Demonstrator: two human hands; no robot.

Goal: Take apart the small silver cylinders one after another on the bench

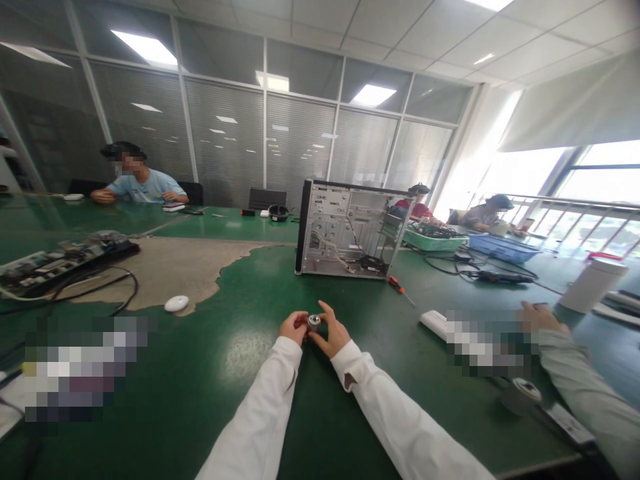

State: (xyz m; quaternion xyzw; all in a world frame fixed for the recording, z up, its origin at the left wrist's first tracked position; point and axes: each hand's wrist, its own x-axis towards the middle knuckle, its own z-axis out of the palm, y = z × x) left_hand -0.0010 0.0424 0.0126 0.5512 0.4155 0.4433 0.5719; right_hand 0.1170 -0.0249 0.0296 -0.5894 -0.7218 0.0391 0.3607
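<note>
1. White sleeves (260,413) run forward over the green surface (190,393) to my two hands, held close together.
2. My left hand (294,327) pinches a small round metal part (314,323) between its fingers, just above the surface; my right hand (334,331), thumb and fingers parted, curves about the part's other side. Whether its thumb touches, I cannot tell.
3. To my right, a co-worker's sleeved arm (580,367) reaches in near a metal cylinder (521,396).
4. Beyond my hands, an orange-and-black screwdriver (397,285) lies by the corner of an open computer case (350,230) standing upright; a white disc (177,304) sits off to my left.
5. Farther back, cables fill a green basket (434,241) beside a blue basket (503,248).
6. At far left, a person in light blue (153,189) sits before a glass partition (225,127).
</note>
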